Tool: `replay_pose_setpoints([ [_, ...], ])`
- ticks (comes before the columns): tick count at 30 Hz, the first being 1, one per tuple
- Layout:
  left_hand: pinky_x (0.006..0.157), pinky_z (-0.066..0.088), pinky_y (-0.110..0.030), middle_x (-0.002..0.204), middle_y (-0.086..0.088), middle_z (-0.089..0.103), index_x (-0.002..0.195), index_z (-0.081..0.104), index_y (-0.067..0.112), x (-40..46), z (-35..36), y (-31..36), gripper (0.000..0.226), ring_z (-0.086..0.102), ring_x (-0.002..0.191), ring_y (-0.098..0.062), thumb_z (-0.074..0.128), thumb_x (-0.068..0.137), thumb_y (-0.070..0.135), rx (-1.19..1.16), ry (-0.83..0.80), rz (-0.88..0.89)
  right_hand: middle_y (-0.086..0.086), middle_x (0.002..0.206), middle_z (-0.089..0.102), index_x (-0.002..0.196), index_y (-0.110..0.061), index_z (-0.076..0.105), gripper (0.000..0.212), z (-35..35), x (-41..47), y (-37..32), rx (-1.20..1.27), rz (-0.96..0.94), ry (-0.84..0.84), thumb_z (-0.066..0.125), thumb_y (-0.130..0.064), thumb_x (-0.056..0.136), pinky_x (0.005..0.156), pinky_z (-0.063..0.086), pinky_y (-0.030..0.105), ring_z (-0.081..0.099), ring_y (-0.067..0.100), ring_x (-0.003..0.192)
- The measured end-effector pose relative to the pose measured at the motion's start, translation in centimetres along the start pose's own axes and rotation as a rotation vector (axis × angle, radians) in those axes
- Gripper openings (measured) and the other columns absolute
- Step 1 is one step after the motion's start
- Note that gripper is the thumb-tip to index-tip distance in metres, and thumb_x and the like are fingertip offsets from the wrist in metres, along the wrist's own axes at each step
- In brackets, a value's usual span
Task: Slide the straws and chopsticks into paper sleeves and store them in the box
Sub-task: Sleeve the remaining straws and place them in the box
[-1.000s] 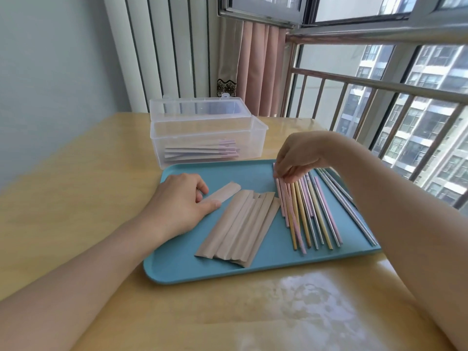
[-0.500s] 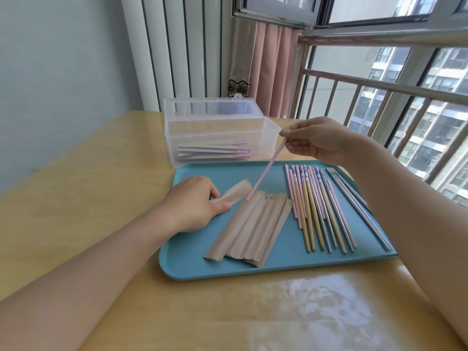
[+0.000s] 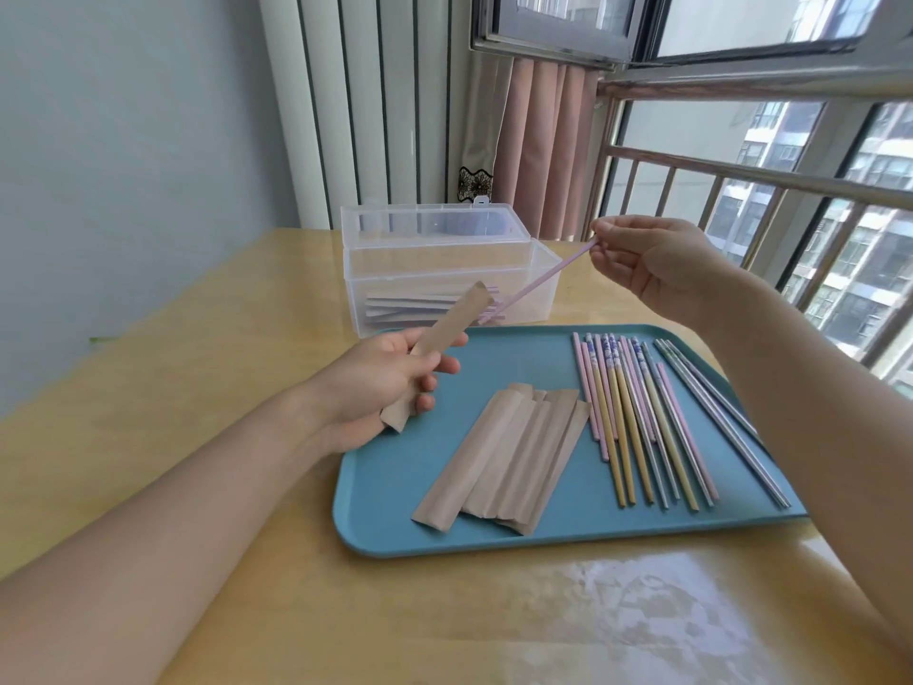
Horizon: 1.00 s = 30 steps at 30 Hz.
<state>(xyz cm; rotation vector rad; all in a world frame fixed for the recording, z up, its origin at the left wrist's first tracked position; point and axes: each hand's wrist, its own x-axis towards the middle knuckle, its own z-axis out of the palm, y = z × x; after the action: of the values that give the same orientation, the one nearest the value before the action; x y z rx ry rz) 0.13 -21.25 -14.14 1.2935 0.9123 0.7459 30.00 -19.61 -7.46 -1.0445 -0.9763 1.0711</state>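
Observation:
My left hand (image 3: 380, 383) grips a brown paper sleeve (image 3: 452, 321) raised above the tray's left end, its open mouth tilted up and right. My right hand (image 3: 647, 264) pinches the upper end of a pink straw (image 3: 538, 279); the straw's lower tip meets the sleeve's mouth. Several flat brown sleeves (image 3: 509, 462) lie in a pile on the blue tray (image 3: 375, 516). Right of them lies a row of several straws and chopsticks (image 3: 647, 422). The clear plastic box (image 3: 444, 269) stands open behind the tray with several filled sleeves inside.
The tray sits on a yellow wooden table (image 3: 148, 388). The box's lid (image 3: 435, 222) stands up behind it. A window with a metal railing (image 3: 741, 175) runs along the right, and a grey wall is on the left.
My left hand has lifted one sleeve off the tray. My right hand picked a pink straw from the row and brought its tip to the sleeve's mouth.

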Motion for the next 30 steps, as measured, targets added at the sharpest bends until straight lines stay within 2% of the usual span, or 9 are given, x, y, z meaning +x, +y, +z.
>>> replay_pose_setpoints([
  [2,0.056,0.038,-0.021,0.091,-0.001,0.049,0.122,0.065,0.011,0.2,0.0,0.0,0.029,0.038,0.065,-0.008,0.045,0.107,0.024,0.03,0.028,0.001,0.012,0.079,0.066,0.096,0.003,0.067,0.006,0.1,0.0,-0.1,0.007,-0.01,-0.007,0.063,0.0,0.094,0.07,0.059,0.021,0.067,0.014,0.068],
  [5,0.055,0.035,-0.022,0.085,0.0,0.042,0.119,0.065,0.01,0.4,0.4,-0.1,0.046,0.036,0.067,-0.013,0.037,0.106,0.045,0.156,0.094,0.05,0.01,0.076,0.066,0.098,0.004,0.067,0.007,0.2,-0.1,-0.1,0.032,-0.016,-0.013,0.063,0.0,0.094,0.069,0.059,0.02,0.067,0.013,0.066],
  [8,0.065,0.046,-0.028,0.088,-0.004,0.055,0.118,0.064,0.02,0.4,0.8,-0.4,0.036,0.051,0.075,-0.023,0.035,0.108,0.038,0.469,0.203,0.15,0.009,0.074,0.066,0.101,0.004,0.066,0.009,0.1,-0.2,-0.3,0.07,-0.028,-0.009,0.063,0.0,0.094,0.068,0.059,0.02,0.067,0.013,0.066],
  [11,0.051,0.039,-0.018,0.079,0.005,0.057,0.111,0.061,0.023,0.5,0.7,-0.8,0.017,0.046,0.053,-0.003,0.045,0.105,0.026,0.57,0.252,0.274,0.009,0.076,0.066,0.102,0.003,0.065,0.01,-0.2,-0.2,-0.4,0.086,-0.032,0.006,0.063,-0.001,0.094,0.068,0.059,0.02,0.067,0.013,0.067],
  [14,0.059,0.044,-0.024,0.078,0.004,0.059,0.098,0.061,0.022,0.7,0.5,-0.9,0.008,0.051,0.059,-0.006,0.054,0.102,0.022,0.502,0.304,0.362,0.01,0.077,0.065,0.103,0.004,0.065,0.011,-0.3,-0.2,-0.3,0.077,-0.029,0.021,0.062,0.0,0.094,0.068,0.058,0.02,0.067,0.013,0.067],
  [16,0.063,0.05,-0.024,0.079,0.001,0.065,0.096,0.061,0.018,0.6,0.5,-0.8,0.009,0.06,0.061,-0.004,0.055,0.102,0.022,0.382,0.303,0.342,0.01,0.079,0.065,0.106,0.005,0.065,0.013,-0.3,-0.3,-0.2,0.063,-0.025,0.021,0.062,0.0,0.094,0.07,0.059,0.021,0.067,0.014,0.068],
  [22,0.059,0.058,-0.027,0.085,-0.009,0.077,0.11,0.057,0.009,-0.4,0.9,0.2,0.013,0.071,0.067,-0.02,0.051,0.104,0.02,0.026,0.086,0.204,0.01,0.077,0.064,0.102,0.003,0.065,0.01,-0.2,-0.3,-0.4,0.08,-0.04,0.023,0.063,-0.001,0.093,0.068,0.058,0.019,0.066,0.013,0.066],
  [25,0.061,0.058,-0.026,0.087,-0.007,0.075,0.116,0.062,0.009,-0.7,1.1,0.2,0.02,0.072,0.07,-0.019,0.048,0.106,0.018,0.015,0.002,0.156,0.009,0.076,0.065,0.101,0.003,0.065,0.01,-0.4,-0.1,-0.5,0.088,-0.039,0.019,0.064,-0.001,0.092,0.067,0.058,0.019,0.066,0.013,0.067],
  [30,0.059,0.055,-0.024,0.088,-0.005,0.068,0.118,0.067,0.012,-0.6,0.9,0.0,0.026,0.068,0.067,-0.015,0.045,0.107,0.02,0.06,-0.029,0.125,0.011,0.078,0.066,0.101,0.003,0.066,0.01,-0.7,0.2,-0.4,0.071,-0.057,0.028,0.065,-0.001,0.092,0.069,0.058,0.02,0.067,0.014,0.069],
])
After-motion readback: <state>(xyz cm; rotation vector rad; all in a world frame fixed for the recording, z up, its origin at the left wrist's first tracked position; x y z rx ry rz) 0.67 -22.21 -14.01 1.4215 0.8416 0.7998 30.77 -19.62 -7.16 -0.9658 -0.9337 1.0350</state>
